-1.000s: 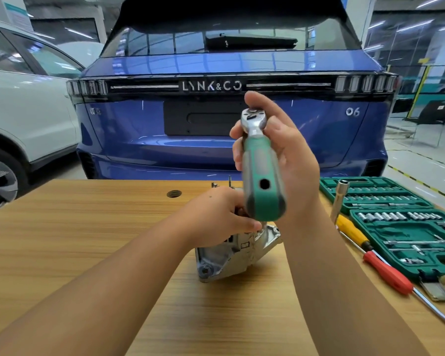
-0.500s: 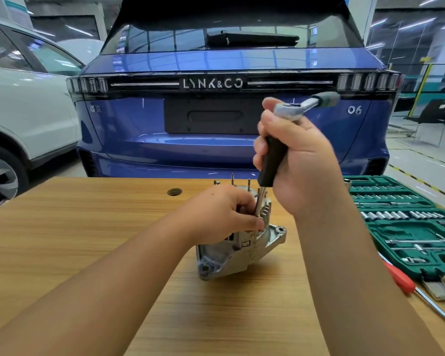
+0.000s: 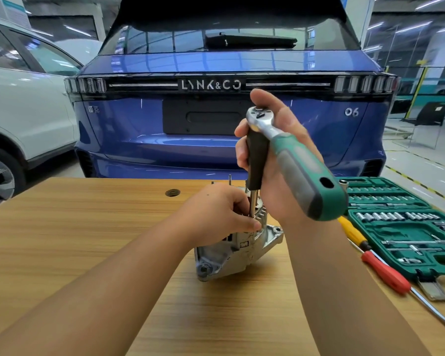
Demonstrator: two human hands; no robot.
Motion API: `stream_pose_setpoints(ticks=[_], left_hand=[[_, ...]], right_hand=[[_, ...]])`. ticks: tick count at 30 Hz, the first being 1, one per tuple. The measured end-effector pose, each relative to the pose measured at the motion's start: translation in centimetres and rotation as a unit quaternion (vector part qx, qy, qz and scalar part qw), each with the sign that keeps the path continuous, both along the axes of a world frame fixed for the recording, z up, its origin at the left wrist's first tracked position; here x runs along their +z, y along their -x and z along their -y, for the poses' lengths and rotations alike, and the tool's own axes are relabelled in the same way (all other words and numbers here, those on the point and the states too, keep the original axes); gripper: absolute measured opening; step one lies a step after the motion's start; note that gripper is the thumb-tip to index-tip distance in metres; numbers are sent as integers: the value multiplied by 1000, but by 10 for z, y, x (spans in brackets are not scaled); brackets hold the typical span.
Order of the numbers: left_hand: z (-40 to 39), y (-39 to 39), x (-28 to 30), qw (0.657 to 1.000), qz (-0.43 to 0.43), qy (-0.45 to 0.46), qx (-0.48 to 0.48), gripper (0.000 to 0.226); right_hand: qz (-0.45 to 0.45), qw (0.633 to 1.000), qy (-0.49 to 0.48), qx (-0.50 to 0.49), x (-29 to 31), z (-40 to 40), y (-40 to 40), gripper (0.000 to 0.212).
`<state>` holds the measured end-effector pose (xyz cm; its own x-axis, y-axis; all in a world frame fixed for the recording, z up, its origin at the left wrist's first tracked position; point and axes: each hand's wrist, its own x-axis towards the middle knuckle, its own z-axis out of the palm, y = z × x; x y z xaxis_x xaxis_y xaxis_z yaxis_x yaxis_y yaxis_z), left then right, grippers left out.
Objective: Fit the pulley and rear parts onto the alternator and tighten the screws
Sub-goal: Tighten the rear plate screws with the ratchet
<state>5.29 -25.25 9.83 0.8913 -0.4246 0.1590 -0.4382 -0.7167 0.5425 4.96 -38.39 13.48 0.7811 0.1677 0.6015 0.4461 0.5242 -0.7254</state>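
Note:
The silver alternator (image 3: 238, 251) stands on the wooden table (image 3: 88, 240), rear side up, with thin studs sticking out of its top. My left hand (image 3: 220, 214) grips its upper part and steadies the tip of the tool there. A ratchet wrench (image 3: 297, 163) with a green and grey handle sits on a black vertical extension whose steel end goes down into the alternator's top. My right hand (image 3: 278, 155) wraps around the ratchet head and the black extension; the handle points toward me and to the right. The screw under the tool is hidden.
A green socket set case (image 3: 406, 224) lies open at the table's right. Beside it are a yellow-handled screwdriver (image 3: 352, 232) and a red-handled screwdriver (image 3: 385, 273). A round hole (image 3: 172, 193) is in the table top. A blue car (image 3: 216, 111) stands just beyond the table, a white car (image 3: 23, 106) at left.
The ratchet handle has swung from pointing away to the right round to pointing toward me and right. My left hand and the alternator have stayed put.

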Motion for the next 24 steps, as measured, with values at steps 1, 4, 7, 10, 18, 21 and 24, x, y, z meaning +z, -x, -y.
stream_pose_setpoints(ticks=[1,4,7,10,18,21,24], left_hand=[[0,-1,-1,1000,6,-1,3,29],[0,-3,-4,1000,-9,16,7,28],[0,-8,-7,999,-9,40,10,23],[1,-10,-8,999,11,-22,19,20],[-2,-15,-9,1000,-2,-1,17,24],[-2,-14,-9,1000,-4,3,9,24],[-2,-11,-7,1000,-5,-6,7,19]], right_hand=[[-14,1000,7,-12,1,0,-1,23],[-46,998,-27,15,1,-2,-2,37],[-24,999,-34,-27,-1,-2,1,38],[-14,987,-16,-158,-3,-2,2,26],[12,998,22,-66,-6,4,0,29],[107,991,25,-80,-10,-1,-4,38],[122,991,8,-59,-11,1,-9,44]])
